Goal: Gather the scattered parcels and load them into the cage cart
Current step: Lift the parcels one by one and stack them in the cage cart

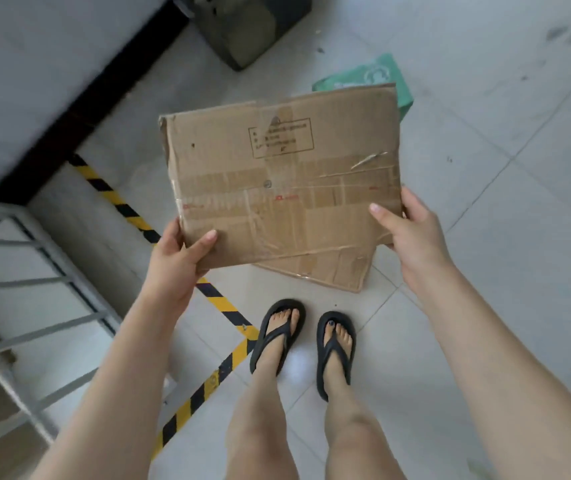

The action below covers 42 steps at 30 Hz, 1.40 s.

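The left hand [176, 254] and right hand [412, 230] are wrapped round the near corners of a flat cardboard parcel [277, 178], held above the tiled floor [485, 306]; a cage cart [48, 330] is seen at left.

My left hand [176, 258] and right hand [412, 230] grip a flat cardboard parcel [284, 181] above another parcel [329, 268] on the floor [485, 237].

Soft, even light filled the scene, with faint shadows. A pale glare patch shone on the floor tiles [299, 370]. The cage cart [17, 285] at left was motion-blurred, and lines bowed near the edges.
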Tool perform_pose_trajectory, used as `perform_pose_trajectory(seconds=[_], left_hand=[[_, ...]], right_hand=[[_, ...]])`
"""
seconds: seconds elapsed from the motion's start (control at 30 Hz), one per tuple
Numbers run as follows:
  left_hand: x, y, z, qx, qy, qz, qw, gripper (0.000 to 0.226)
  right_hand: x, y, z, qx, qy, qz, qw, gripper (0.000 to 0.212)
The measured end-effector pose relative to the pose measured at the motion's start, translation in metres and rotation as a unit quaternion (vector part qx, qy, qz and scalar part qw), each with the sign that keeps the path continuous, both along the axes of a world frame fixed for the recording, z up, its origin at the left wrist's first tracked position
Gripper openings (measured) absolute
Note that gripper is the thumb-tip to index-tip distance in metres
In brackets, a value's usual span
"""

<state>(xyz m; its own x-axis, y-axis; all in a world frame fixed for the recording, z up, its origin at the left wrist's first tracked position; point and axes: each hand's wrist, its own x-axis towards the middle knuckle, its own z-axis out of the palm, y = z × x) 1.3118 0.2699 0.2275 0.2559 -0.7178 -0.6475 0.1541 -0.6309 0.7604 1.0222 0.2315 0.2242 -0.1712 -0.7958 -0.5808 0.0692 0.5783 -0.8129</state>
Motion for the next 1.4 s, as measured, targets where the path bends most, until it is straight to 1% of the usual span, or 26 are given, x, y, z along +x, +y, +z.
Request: perform_pose_trajectory(seconds=[0.07, 0.17, 0.3, 0.37, 0.43, 0.5, 0.57, 0.67, 0.73, 0.87, 1.0, 1.17, 1.23, 1.4], left_hand=[[0.019, 0.011, 0.086, -0.045, -0.021, 0.019, 0.999, 0.039], [0.042, 0.044, 0.201, -0.115, -0.049, 0.083, 0.989, 0.046], [0.076, 0.114, 0.328, -0.215, -0.073, 0.156, 0.961, 0.062], [0.097, 0.153, 0.375, -0.259, -0.094, 0.187, 0.943, 0.072], [0.125, 0.195, 0.415, -0.303, -0.106, 0.219, 0.921, 0.077], [0.154, 0.239, 0.446, -0.329, -0.117, 0.255, 0.902, 0.075], [0.188, 0.288, 0.467, -0.335, -0.137, 0.297, 0.883, 0.069], [0.247, 0.37, 0.482, -0.308, -0.179, 0.359, 0.863, 0.067], [0.292, 0.426, 0.485, -0.286, -0.198, 0.387, 0.854, 0.059], [0.384, 0.534, 0.481, -0.237, -0.235, 0.405, 0.851, 0.037], [0.464, 0.617, 0.464, -0.166, -0.257, 0.43, 0.849, 0.021], [0.546, 0.665, 0.428, -0.118, -0.242, 0.446, 0.853, 0.02], [0.578, 0.671, 0.406, -0.1, -0.231, 0.45, 0.857, 0.026], [0.66, 0.664, 0.334, -0.028, -0.172, 0.429, 0.886, 0.038]], right_hand=[[0.02, -0.005, 0.082, -0.041, -0.016, 0.026, 0.999, 0.049], [0.052, -0.01, 0.189, -0.114, -0.038, 0.084, 0.989, 0.05], [0.107, 0.002, 0.312, -0.203, -0.066, 0.178, 0.961, 0.045], [0.138, 0.018, 0.36, -0.236, -0.108, 0.227, 0.939, 0.043], [0.176, 0.041, 0.397, -0.267, -0.148, 0.281, 0.91, 0.04], [0.22, 0.067, 0.425, -0.297, -0.18, 0.322, 0.88, 0.038], [0.269, 0.1, 0.447, -0.31, -0.2, 0.368, 0.853, 0.034], [0.346, 0.166, 0.467, -0.319, -0.212, 0.427, 0.819, 0.035], [0.398, 0.214, 0.465, -0.304, -0.222, 0.444, 0.813, 0.036], [0.504, 0.308, 0.441, -0.253, -0.218, 0.468, 0.818, 0.035], [0.596, 0.386, 0.418, -0.196, -0.204, 0.487, 0.827, 0.044], [0.679, 0.441, 0.39, -0.131, -0.169, 0.495, 0.842, 0.044], [0.709, 0.448, 0.373, -0.107, -0.146, 0.495, 0.85, 0.041], [0.778, 0.461, 0.305, -0.044, -0.084, 0.471, 0.877, 0.035]])
